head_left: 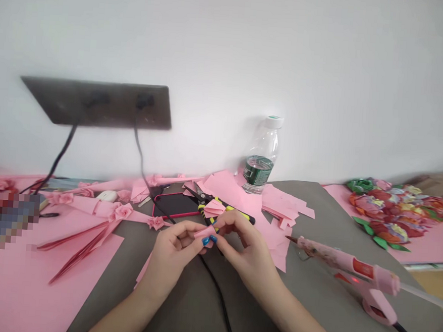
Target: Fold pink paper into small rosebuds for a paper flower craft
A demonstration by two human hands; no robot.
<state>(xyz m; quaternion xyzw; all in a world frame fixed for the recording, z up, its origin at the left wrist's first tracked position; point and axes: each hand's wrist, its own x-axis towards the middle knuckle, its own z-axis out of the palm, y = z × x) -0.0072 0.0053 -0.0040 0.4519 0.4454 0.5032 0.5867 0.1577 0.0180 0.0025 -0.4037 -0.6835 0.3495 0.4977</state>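
Observation:
A small piece of pink paper (204,232) is pinched between both hands above the grey table. My left hand (175,249) is closed on its left side, thumb and fingers together. On its right side, my right hand (242,241) grips the paper's edge with thumb and forefinger; blue nails show. Just behind the hands lie scissors (203,199) with black and yellow handles, and a folded pink paper piece (214,207) rests over them. A dark phone with a pink edge (176,206) lies beside the scissors.
Pink paper scraps (283,205) surround a plastic bottle (259,163). A pink glue gun (351,266) lies right, a colourful flower bunch (396,211) behind it. Pink paper roses (122,211) and sheets (19,293) are left. A black cable (218,292) crosses the grey table (180,320).

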